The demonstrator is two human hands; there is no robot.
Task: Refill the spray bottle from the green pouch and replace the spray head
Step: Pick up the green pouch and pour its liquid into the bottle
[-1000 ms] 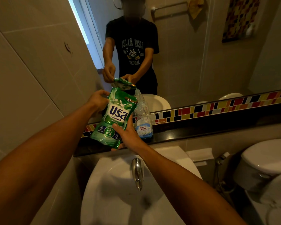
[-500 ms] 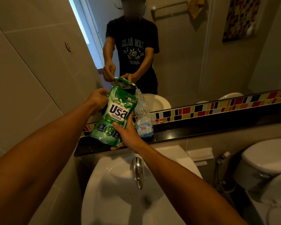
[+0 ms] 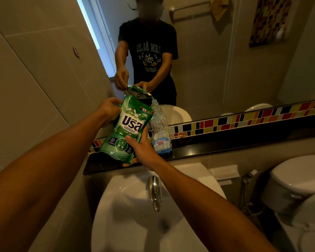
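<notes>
The left hand [image 3: 110,110] pinches the green pouch [image 3: 126,131] up top, and the right hand [image 3: 144,151] cups its bottom, tipping it toward 2 o'clock so soap can run into the open spray bottle [image 3: 161,135] on the bench [image 3: 225,144].

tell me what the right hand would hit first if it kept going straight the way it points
The right hand points away and up along the green pouch it already grips. Pushed straight on, it would probably meet the clear spray bottle on the black ledge, then the mirror; depth is hard to judge.
</notes>
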